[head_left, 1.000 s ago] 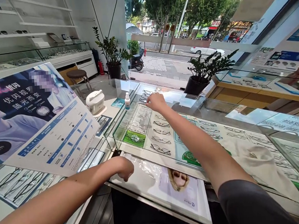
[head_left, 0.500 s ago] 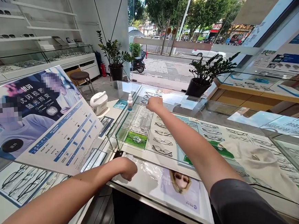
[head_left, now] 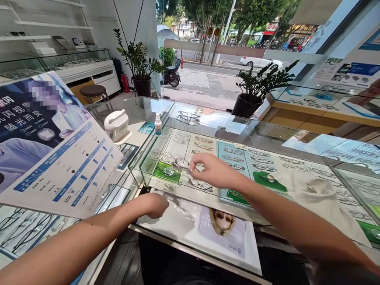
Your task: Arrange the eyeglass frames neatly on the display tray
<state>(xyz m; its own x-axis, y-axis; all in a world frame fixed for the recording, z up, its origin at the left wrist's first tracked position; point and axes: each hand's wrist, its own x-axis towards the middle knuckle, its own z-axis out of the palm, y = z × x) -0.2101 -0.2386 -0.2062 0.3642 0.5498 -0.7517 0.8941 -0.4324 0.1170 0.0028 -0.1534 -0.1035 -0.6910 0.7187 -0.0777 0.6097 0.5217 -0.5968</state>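
My right hand (head_left: pixel 208 169) is over the glass display case (head_left: pixel 139 173), its fingers pinched. A thin, blurred pair of eyeglasses (head_left: pixel 179 164) shows at the fingertips. Below it inside the case lie rows of eyeglass frames, among them a dark pair (head_left: pixel 200 184) and one on a green card (head_left: pixel 167 171). Several stacked eyeglasses (head_left: pixel 188 117) rest at the far end of the case top. My left hand (head_left: pixel 157 204) is curled at the left corner of the open drawer (head_left: pixel 173 231); its fingertips are hidden, so I cannot tell what they hold.
A spray bottle (head_left: pixel 158 125) stands on the glass at the far left corner. Left of it is a white device (head_left: pixel 116 125), and a large advertising board (head_left: pixel 67 169) leans nearer. A beige cloth (head_left: pixel 319 194) lies on the right side of the case. Potted plants (head_left: pixel 248 105) stand beyond.
My right hand has drawn back from the eyeglasses at the far end toward me, and a thin frame now shows at its fingertips. My left hand stays at the drawer corner.
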